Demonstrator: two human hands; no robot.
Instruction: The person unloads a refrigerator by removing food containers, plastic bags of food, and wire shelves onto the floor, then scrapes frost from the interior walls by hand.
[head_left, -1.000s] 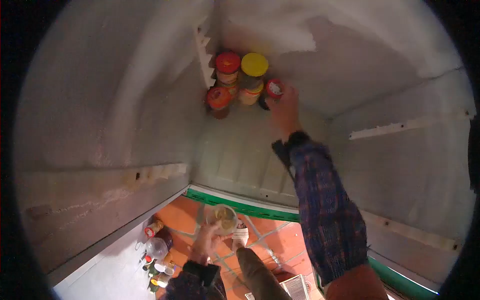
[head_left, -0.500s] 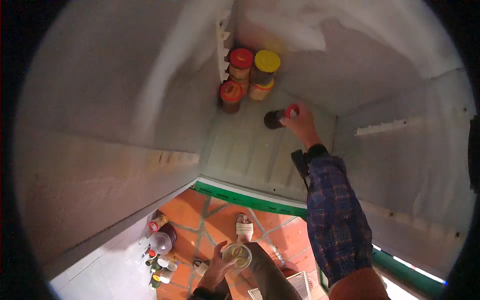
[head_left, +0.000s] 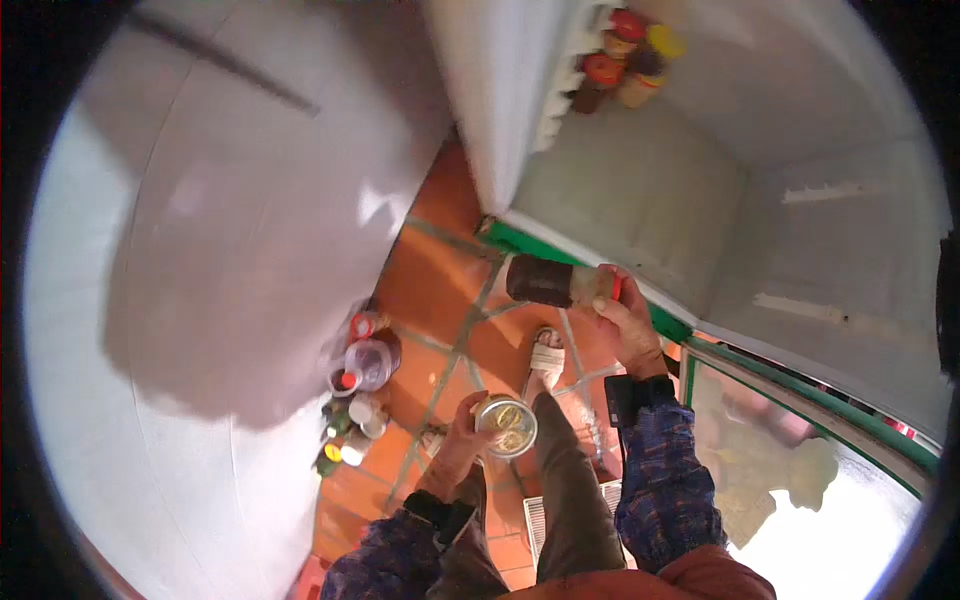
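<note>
My right hand [head_left: 632,330] is wrapped round the red-lidded end of a clear jar [head_left: 542,282] with dark contents. The jar lies tilted on its side in the air, its base pointing left, just in front of the cabinet's green edge [head_left: 512,238]. Lower down, my left hand [head_left: 463,442] grips a round clear container [head_left: 508,426] by its left side, above my legs. Pale, yellowish pieces show through its top; I cannot make out what they are.
Several jars with red lids [head_left: 603,69] and yellow lids [head_left: 667,41] stand in the cabinet's [head_left: 625,190] far corner. Bottles and jars, including a large clear jug [head_left: 370,364], stand on the tiled floor [head_left: 430,285] along the white wall [head_left: 230,250]. A white slatted rack [head_left: 536,520] is beside my legs.
My right hand has brought the dark-filled jar out of the cabinet, towards me, and tipped it sideways. My view has swung left and back. The left hand still holds the round container.
</note>
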